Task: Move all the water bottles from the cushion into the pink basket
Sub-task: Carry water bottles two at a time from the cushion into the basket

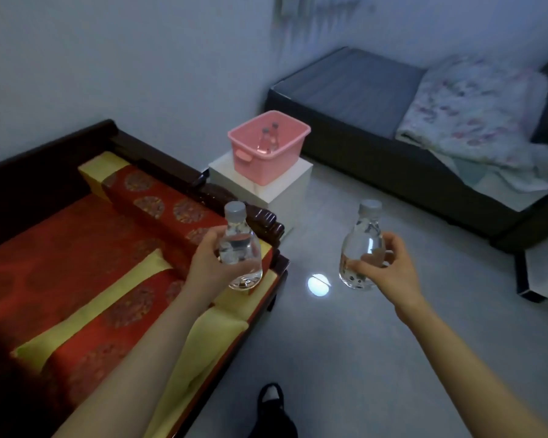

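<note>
Clear plastic, smooth and thin-walled, makes up both of the small round-bellied water bottles with grey caps that the person holds, one in each hand. The left hand [209, 257] curls fingers and thumb round the belly of the left bottle [239, 248] above the corner of the red and yellow patterned cushion [76, 257]. The right hand [389, 270] clamps the lower belly of the right bottle [361, 245] over the grey floor. Both look full, so they are probably fairly heavy for their size, firm under a squeeze, and a little slippery rather than fragile. The widest part below the shoulder seems the safest hold. The pink plastic basket [272, 169] sits well ahead on a white box [285, 191], with two more capped bottles [268, 139] already upright inside. No other bottle shows on the visible part of the cushion.
</note>
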